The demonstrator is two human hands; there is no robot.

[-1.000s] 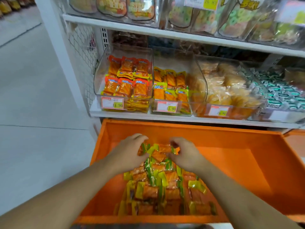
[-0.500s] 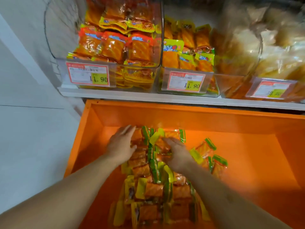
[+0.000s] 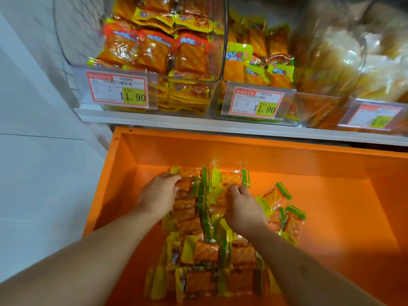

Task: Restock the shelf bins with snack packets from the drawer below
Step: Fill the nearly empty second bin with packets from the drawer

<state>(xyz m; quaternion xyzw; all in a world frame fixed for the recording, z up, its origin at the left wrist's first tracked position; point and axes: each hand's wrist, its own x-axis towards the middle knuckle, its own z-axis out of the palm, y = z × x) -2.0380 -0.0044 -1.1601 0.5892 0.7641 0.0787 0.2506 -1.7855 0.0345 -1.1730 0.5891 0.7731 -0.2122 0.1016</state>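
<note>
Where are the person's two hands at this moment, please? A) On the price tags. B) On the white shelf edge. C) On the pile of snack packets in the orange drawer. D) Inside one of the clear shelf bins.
C: the left hand and right hand both rest on the snack packets inside the orange drawer, below the shelf bins.

Your two bare arms
Your left hand (image 3: 157, 196) and right hand (image 3: 242, 209) wear no gloves, sleeves or jewellery.

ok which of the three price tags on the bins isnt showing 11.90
The rightmost price tag, on the bin of pale snacks: its yellow patch is too blurred to read, while the other two tags clearly show 11.90.
</note>
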